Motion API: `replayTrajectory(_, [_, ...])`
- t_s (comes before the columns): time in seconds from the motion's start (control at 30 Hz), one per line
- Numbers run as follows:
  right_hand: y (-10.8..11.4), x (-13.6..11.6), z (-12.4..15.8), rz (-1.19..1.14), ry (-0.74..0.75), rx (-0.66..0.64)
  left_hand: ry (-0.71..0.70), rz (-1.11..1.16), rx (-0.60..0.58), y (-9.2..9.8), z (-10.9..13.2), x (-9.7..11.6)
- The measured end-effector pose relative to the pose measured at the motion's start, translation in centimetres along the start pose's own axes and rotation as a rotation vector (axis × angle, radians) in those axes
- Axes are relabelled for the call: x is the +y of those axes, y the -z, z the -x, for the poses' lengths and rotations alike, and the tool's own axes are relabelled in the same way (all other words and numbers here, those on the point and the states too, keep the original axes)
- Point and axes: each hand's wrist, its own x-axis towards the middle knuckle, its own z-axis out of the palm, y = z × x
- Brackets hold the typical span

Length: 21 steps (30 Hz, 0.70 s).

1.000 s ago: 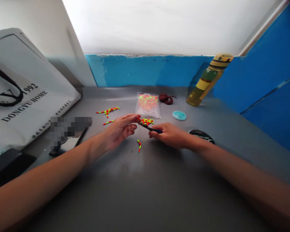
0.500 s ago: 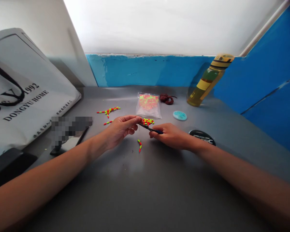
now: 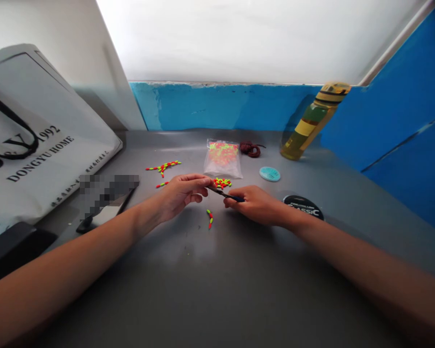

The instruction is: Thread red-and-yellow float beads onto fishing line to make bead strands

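Observation:
My left hand (image 3: 184, 193) is closed in a pinch, thumb against forefinger. What sits between its fingertips is too small to make out; a faint thin line seems to hang just below them. My right hand (image 3: 252, 204) grips a slim metal hand tool (image 3: 217, 191) with a dark blue handle, scissors or pliers, I cannot tell which. Its tip reaches the left fingertips. Behind them lies a pile of red and yellow-green oval beads (image 3: 223, 182). A short row of the same beads (image 3: 210, 219) rests on the grey table (image 3: 203, 290) below my hands.
Farther back are a clear bag of beads (image 3: 223, 157), a brown cord bundle (image 3: 252, 149) and more bead rows (image 3: 163, 167). To the right stand a round turquoise disc (image 3: 270, 174), a black round case (image 3: 304, 207) and a yellow bottle (image 3: 310, 125). A white bag (image 3: 39, 140) is left.
Hardly anything differs. Both hands keep their hold, and the tool's tip stays at the left fingertips; the whole view has shifted very slightly.

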Motion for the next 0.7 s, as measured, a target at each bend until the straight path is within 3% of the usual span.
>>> replayTrajectory(0.3, [-0.1,-0.1,-0.4,0.009,-0.055,0.013,-0.003,0.058,-0.016,0.4,-0.3,-0.8])
replayTrajectory(0.47, [0.4,-0.5,-0.2,-0.002,-0.069,0.017,-0.043,0.196,0.113,0.8,-0.6,-1.0])
replayTrajectory(0.6, [0.2,-0.2,-0.1,0.081,-0.175,0.205,-0.100,0.204,0.127,0.9,-0.7,-0.4])
replayTrajectory(0.7, [-0.4,0.1,-0.1,0.198,-0.226,0.403,-0.101,0.180,0.039,0.0,-0.2,0.1])
